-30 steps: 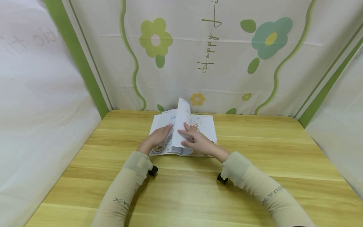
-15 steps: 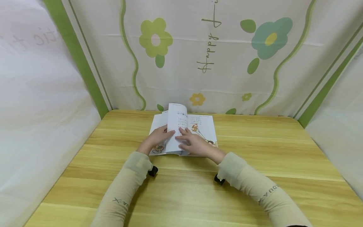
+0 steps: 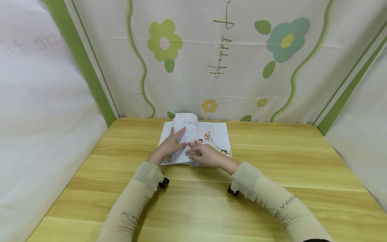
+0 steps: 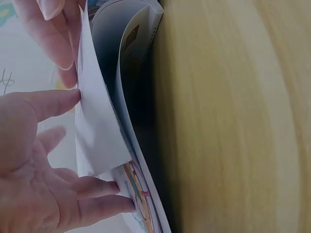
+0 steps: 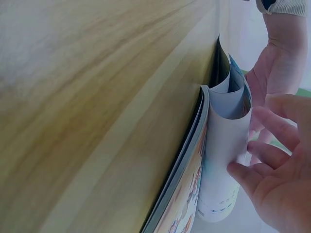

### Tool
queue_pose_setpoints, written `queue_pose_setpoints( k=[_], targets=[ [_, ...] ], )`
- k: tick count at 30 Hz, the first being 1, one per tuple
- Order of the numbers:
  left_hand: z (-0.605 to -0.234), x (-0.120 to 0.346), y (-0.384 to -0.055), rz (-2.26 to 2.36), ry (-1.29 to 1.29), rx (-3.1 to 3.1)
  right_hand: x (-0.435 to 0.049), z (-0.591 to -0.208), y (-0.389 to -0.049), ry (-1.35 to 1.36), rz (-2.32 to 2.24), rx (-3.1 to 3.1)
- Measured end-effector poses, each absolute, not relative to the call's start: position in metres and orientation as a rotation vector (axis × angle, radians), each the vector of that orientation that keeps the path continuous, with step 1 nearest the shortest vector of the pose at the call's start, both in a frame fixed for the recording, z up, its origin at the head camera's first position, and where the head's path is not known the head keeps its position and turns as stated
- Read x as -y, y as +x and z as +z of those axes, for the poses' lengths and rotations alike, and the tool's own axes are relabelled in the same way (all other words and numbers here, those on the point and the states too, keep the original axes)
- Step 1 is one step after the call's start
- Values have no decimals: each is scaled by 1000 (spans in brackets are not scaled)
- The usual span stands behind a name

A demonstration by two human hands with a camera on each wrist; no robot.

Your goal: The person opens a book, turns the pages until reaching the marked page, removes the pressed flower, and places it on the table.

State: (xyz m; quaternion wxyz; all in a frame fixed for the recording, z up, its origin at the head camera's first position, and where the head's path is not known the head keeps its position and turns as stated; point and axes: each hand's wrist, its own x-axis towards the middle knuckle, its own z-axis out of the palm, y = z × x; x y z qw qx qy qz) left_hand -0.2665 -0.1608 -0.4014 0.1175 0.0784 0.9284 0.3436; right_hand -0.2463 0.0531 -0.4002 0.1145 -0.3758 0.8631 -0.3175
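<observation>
An open book (image 3: 222,134) with printed text and coloured drawings lies near the far edge of the table. One leaf (image 3: 184,117) bows up over its left half. Across that leaf my left hand (image 3: 171,145) is spread; in the left wrist view its thumb touches the leaf (image 4: 99,138) while lower fingers reach the illustrated page beneath. My right hand (image 3: 209,155) rests with loosely extended fingers on the leaf close to the spine. From the right wrist view, its fingertips (image 5: 238,170) touch the curved paper, which arches above the pages below.
The wooden table (image 3: 199,205) stretches around the book on every side. Behind it hangs a white curtain (image 3: 193,67) with printed flowers and lettering, with white side panels left and right. A black wrist device (image 3: 164,183) sits under the left cuff.
The leaf, upright a second ago, has swung left and down onto the left half. My left hand has come from behind the leaf to on top of it; my right hand has shifted slightly left.
</observation>
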Motion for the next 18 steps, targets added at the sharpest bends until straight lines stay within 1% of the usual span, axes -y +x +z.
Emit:
queue_pose_setpoints(
  k=[8,14,18],
  targets=[
    [-401,157,-264,872,275,-2721,-56,-402,-247,-1130,-943,-2509],
    [-400,156,-266,806,327,-2789,-62,-399,-248,-1065,-1009,-2507],
    [-401,157,-267,787,280,-2802,-68,-395,-253,-1020,-1017,-2540]
  ],
)
